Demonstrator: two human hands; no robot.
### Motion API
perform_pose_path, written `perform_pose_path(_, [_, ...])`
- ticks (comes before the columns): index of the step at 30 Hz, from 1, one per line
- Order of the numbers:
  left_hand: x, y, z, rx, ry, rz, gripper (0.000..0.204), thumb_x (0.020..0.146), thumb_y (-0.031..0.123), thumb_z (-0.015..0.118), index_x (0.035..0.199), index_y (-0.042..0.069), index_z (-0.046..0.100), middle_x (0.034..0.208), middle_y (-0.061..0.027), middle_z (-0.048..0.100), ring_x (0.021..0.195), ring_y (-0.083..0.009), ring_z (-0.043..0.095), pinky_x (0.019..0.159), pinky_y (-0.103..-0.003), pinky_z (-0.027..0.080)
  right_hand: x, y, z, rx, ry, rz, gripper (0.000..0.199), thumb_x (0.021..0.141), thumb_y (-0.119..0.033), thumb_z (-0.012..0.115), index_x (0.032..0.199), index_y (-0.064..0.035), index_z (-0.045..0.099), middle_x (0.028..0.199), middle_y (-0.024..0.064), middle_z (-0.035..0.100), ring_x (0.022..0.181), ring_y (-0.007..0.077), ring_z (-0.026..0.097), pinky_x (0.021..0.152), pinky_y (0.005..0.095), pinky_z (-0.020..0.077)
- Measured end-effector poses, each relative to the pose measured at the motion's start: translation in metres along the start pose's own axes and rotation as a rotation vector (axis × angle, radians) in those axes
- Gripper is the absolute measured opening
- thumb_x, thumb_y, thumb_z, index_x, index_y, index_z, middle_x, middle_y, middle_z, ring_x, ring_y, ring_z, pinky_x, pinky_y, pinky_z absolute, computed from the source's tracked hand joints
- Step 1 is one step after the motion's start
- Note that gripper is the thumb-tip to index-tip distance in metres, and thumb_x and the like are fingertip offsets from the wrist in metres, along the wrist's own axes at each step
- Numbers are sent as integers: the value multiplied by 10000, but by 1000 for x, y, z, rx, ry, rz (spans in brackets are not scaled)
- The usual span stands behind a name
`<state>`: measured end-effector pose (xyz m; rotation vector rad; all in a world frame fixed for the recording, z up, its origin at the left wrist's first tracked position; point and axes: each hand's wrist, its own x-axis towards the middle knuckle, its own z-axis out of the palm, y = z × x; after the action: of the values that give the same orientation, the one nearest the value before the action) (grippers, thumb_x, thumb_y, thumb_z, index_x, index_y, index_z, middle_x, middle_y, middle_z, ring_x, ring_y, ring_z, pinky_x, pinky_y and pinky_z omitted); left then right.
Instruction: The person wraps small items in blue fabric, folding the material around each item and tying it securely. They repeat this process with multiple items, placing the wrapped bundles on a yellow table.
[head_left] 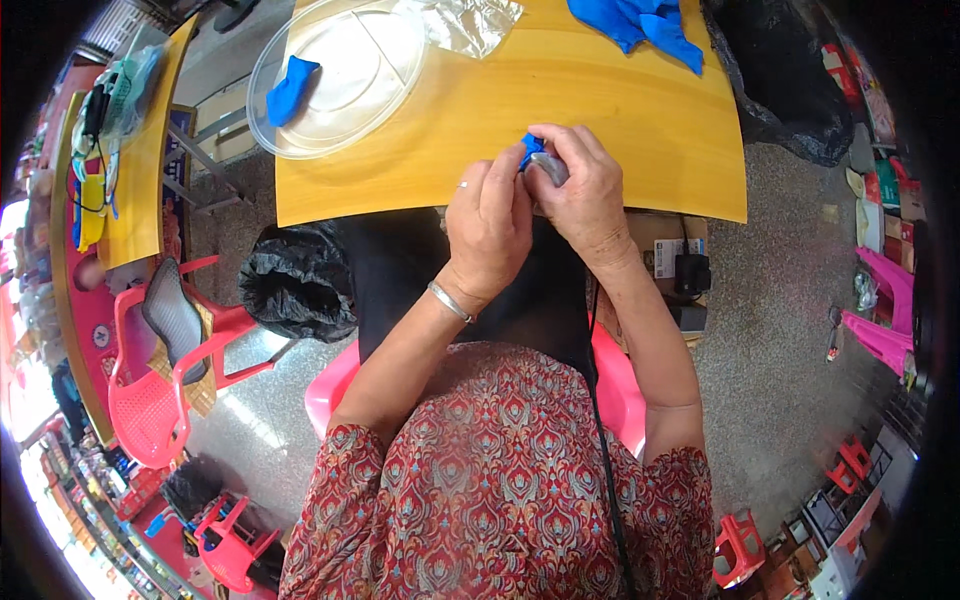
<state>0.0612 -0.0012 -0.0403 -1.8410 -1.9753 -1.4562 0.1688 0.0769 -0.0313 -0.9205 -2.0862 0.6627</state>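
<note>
Clearly both hands meeting just over the near edge of the wooden counter (620, 130), toward its middle. Left hand (488, 228) with fingers curled shut and pinching a small blue piece (530, 150) of something soft, perhaps cloth or rubber. Right hand (585, 195) closed around a small grey rounded object (550, 168), pressed right against the blue piece; too much hidden by the fingers to tell what it is. Silver bracelet (450, 300) on the left wrist.

Further back, near the far left corner, a clear round plastic tray (400, 90) with another blue piece (290, 88) lying in its left part. Crumpled clear plastic wrap (470, 22) just beside the tray's far rim, and a heap of blue material (640, 22) at the far edge, well apart from the hands. Dark plastic bags on the floor: one (295, 280) below the counter's near left corner, one (780, 90) off the right edge.

Likely risks, judged from the grip: held mostly off the counter, over the lap, so any slip of the pinch would probably drop the blue piece or the grey object down to the lap or floor. Small parts and a tight pinch also leave room for the soft piece to tear or bunch if pulled unevenly.
</note>
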Motion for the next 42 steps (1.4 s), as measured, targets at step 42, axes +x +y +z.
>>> perform_pose_path(42, [32,-22,-58,-1329,-431,-983,450,914,114,663,1315,-8,498,1109,-92,637,945,-156,625,847,-295,511,14,-27,-21,470,-100,158,305,748,-80,785,986,-35,600,857,104,687,807,221,687,747,318,538])
